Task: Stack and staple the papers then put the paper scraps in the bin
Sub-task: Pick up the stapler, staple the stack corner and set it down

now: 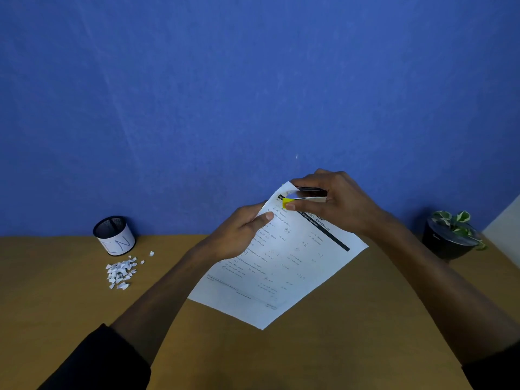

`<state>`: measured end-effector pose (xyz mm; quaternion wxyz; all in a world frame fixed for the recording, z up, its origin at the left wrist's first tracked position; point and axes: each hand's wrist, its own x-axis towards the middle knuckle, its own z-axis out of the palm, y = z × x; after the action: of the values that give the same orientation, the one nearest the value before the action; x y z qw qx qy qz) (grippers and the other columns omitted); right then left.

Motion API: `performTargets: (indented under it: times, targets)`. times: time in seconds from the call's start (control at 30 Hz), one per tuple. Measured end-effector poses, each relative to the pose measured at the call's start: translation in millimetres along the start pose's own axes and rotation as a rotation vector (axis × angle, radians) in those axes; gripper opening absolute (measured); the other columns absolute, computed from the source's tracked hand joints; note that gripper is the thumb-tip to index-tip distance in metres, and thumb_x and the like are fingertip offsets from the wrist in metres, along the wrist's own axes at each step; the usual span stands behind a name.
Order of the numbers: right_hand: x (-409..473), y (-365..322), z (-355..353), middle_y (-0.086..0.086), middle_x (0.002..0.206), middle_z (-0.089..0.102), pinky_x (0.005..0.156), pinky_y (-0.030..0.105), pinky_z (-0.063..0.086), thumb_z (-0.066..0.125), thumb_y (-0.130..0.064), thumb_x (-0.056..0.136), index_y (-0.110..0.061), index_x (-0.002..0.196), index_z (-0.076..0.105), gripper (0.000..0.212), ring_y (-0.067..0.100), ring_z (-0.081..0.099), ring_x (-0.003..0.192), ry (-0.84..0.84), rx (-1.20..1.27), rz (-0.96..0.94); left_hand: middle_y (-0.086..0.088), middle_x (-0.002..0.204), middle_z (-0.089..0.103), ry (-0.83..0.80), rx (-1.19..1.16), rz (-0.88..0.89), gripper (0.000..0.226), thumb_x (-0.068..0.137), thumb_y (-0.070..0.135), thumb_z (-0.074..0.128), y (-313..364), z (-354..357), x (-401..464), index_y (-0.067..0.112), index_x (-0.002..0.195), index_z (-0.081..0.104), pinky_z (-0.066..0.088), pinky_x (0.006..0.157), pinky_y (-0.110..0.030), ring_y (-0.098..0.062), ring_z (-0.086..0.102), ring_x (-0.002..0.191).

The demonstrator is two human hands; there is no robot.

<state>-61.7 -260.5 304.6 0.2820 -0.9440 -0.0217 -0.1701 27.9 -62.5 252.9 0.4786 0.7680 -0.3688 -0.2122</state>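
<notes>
A stack of printed white papers [284, 266] is lifted at its far end, its near end resting on the brown table [337, 347]. My left hand [239, 235] grips the stack's left edge near the top. My right hand [334, 204] is closed around a yellow and silver stapler [302, 196], whose jaws sit over the top corner of the stack. A heap of small white paper scraps [121, 271] lies on the table at the left. Just behind it stands a black mesh bin [114, 235] with a white label.
A dark pot with a green and white plant [450, 235] stands at the table's far right. A blue wall [253, 94] rises right behind the table. A pale surface [506, 218] shows at the right edge.
</notes>
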Motion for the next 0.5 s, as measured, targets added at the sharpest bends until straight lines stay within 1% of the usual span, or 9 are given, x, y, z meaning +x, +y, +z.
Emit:
performTargets:
  times: [0.07,0.13,0.17,0.23,0.3,0.33,0.4,0.43,0.5]
  targets:
    - [-2,-1,0,-0.019,0.095,0.065,0.076,0.04,0.053,0.059,-0.068,0.076,-0.035,0.116,0.066,0.053,0.009,0.062,0.095,-0.023,-0.011,-0.019,0.003,0.135,0.058,0.009,0.006,-0.009,0.046,0.098,0.042,0.043,-2,1,-1,0.022,0.139,0.046,0.048,0.104,-0.039,-0.02,0.058,0.118]
    - [-4,-2,1,-0.024,0.091,0.062,0.076,0.041,0.052,0.061,-0.062,0.079,-0.033,0.115,0.066,0.045,0.008,0.06,0.093,-0.016,-0.02,-0.044,0.005,0.137,0.056,0.019,0.003,-0.017,0.051,0.095,0.05,0.043,-6,0,-2,0.026,0.14,0.045,0.045,0.106,-0.044,-0.02,0.055,0.123]
    - [-5,-2,1,-0.027,0.09,0.06,0.076,0.041,0.053,0.062,-0.06,0.079,-0.032,0.116,0.066,0.046,0.009,0.06,0.093,-0.006,-0.018,-0.048,0.006,0.137,0.056,0.021,-0.005,-0.017,0.05,0.096,0.049,0.043,-8,0,-1,0.026,0.14,0.045,0.045,0.106,-0.044,-0.02,0.054,0.124]
    - [-7,0,3,-0.031,0.093,0.059,0.079,0.043,0.053,0.062,-0.061,0.077,-0.029,0.12,0.066,0.054,0.011,0.061,0.095,0.021,-0.002,-0.051,0.008,0.137,0.056,0.034,-0.02,-0.017,0.043,0.098,0.042,0.042,-9,0,-1,0.025,0.138,0.047,0.044,0.107,-0.038,-0.017,0.053,0.125]
    - [-8,5,5,-0.026,0.097,0.063,0.082,0.044,0.052,0.065,-0.059,0.077,-0.028,0.121,0.066,0.054,0.011,0.061,0.095,0.064,0.033,-0.052,0.011,0.133,0.056,0.042,-0.045,-0.026,0.032,0.101,0.036,0.04,-11,-2,-1,0.028,0.131,0.049,0.043,0.105,-0.032,-0.013,0.053,0.124]
    - [-9,8,6,-0.021,0.1,0.066,0.083,0.044,0.052,0.068,-0.056,0.077,-0.028,0.121,0.066,0.052,0.011,0.062,0.096,0.087,0.061,-0.051,0.011,0.132,0.057,0.052,-0.054,-0.025,0.031,0.101,0.035,0.04,-13,-3,-1,0.029,0.13,0.05,0.043,0.105,-0.032,-0.013,0.054,0.123]
    - [-10,15,9,-0.013,0.106,0.068,0.086,0.044,0.052,0.073,-0.05,0.078,-0.025,0.12,0.067,0.049,0.013,0.063,0.099,0.134,0.122,-0.039,0.009,0.136,0.057,0.1,-0.065,-0.008,0.037,0.1,0.038,0.041,-19,-7,-1,0.025,0.133,0.051,0.043,0.107,-0.037,-0.014,0.054,0.125]
    - [-11,19,11,-0.013,0.108,0.068,0.087,0.044,0.053,0.075,-0.047,0.078,-0.024,0.119,0.068,0.048,0.013,0.064,0.102,0.158,0.152,-0.03,0.007,0.134,0.059,0.12,-0.076,-0.006,0.038,0.1,0.037,0.042,-22,-9,0,0.023,0.135,0.051,0.044,0.106,-0.038,-0.015,0.056,0.124]
    - [-13,26,14,-0.014,0.11,0.068,0.09,0.044,0.053,0.077,-0.043,0.078,-0.024,0.116,0.069,0.044,0.013,0.065,0.104,0.195,0.205,-0.007,0.005,0.124,0.066,0.15,-0.124,-0.025,0.034,0.101,0.032,0.042,-26,-12,0,0.02,0.13,0.056,0.051,0.097,-0.037,-0.016,0.064,0.112]
